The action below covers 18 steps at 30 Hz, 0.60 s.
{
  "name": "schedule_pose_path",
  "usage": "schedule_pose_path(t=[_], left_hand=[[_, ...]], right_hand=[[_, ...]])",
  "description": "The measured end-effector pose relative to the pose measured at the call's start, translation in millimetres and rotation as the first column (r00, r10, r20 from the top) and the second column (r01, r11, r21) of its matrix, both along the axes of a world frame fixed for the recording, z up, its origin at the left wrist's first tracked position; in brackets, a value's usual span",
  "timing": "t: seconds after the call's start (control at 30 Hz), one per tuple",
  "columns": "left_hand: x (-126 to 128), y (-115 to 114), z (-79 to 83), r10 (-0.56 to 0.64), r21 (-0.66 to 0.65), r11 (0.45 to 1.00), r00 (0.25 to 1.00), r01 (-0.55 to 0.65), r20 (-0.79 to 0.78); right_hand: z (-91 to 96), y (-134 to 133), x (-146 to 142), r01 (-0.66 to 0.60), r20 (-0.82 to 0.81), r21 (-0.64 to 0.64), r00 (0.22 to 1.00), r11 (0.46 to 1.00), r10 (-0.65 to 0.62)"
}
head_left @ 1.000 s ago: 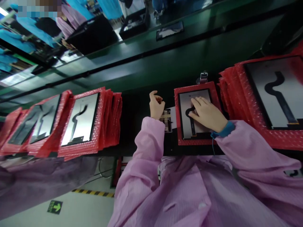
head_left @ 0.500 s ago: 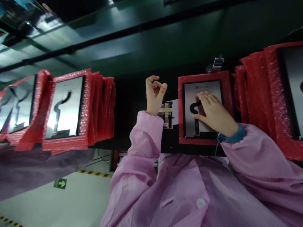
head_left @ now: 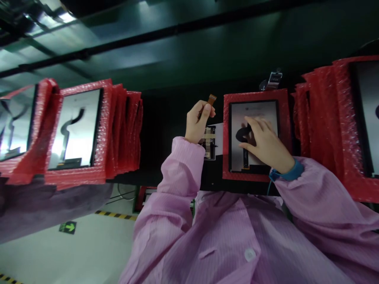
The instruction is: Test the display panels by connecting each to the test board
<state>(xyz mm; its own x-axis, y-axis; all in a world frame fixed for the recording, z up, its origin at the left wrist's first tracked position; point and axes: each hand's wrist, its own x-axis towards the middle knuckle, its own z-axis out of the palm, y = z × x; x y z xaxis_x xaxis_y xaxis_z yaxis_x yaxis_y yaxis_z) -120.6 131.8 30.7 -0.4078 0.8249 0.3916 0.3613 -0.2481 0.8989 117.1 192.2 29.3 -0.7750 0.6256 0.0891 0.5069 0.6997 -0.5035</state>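
My left hand [head_left: 197, 122] is raised over the dark bench, thumb and fingers pinched on a short orange-brown flex cable [head_left: 212, 99] with a connector at its tip. Below and beside it lies a small black circuit part [head_left: 209, 148] with tan tape, next to a white sheet [head_left: 219, 138]. My right hand [head_left: 265, 144] rests over a display panel [head_left: 260, 108], thumb and index finger apart around a black ribbon cable [head_left: 242, 135]. The ribbon's upper end is hidden under the fingers. Red bubble wrap [head_left: 226, 157] lies beneath the panel.
Stacks of red bubble wrap [head_left: 118, 134] with display panels [head_left: 77, 130] stand at left. Another wrapped stack [head_left: 322, 126] is at right, close to my right forearm. A metal clip [head_left: 274, 80] sits behind the middle panel. A green wall or rail runs along the back.
My left hand has turned slightly, and the orange-brown flex cable now shows between its fingertips. My right hand has shifted a little, and the ribbon's loop beside it looks raised.
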Motion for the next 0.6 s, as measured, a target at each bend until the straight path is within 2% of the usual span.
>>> schedule_pose_path(t=[0.1,0.17,0.3,0.43,0.53,0.57,0.6], left_hand=[[1.6,-1.5,0.1,-0.067,-0.026,0.997,0.998,0.068,0.016],[2.7,-2.3,0.0,-0.107,-0.025,0.994,0.994,0.107,0.027],[4.1,-4.0,0.4,-0.157,-0.028,0.987,0.988,0.157,0.011],[5.4,-7.3,3.9,-0.172,-0.067,0.983,0.984,0.169,-0.053],[6.1,-10.1,7.0,-0.191,-0.105,0.979,0.960,0.173,-0.203],[6.3,-10.9,7.7,-0.208,-0.115,0.976,0.944,0.184,-0.255],[6.4,-11.6,8.0,-0.229,-0.126,0.972,0.925,0.199,-0.303]], right_hand=[[1.9,-1.0,-1.9,0.007,-0.135,-0.081,0.991,0.997,-0.018],[1.9,-1.8,-3.6,-0.034,-0.240,-0.196,0.971,0.980,-0.015],[2.0,-5.7,-9.6,-0.108,-0.387,-0.482,0.916,0.870,-0.100],[4.6,-10.6,-17.7,-0.069,-0.419,-0.600,0.876,0.797,-0.239],[4.0,-11.3,-21.4,-0.183,-0.499,-0.706,0.814,0.684,-0.296],[3.0,-10.9,-22.0,-0.211,-0.512,-0.725,0.802,0.655,-0.308],[2.0,-10.1,-22.2,-0.223,-0.517,-0.727,0.800,0.650,-0.304]])
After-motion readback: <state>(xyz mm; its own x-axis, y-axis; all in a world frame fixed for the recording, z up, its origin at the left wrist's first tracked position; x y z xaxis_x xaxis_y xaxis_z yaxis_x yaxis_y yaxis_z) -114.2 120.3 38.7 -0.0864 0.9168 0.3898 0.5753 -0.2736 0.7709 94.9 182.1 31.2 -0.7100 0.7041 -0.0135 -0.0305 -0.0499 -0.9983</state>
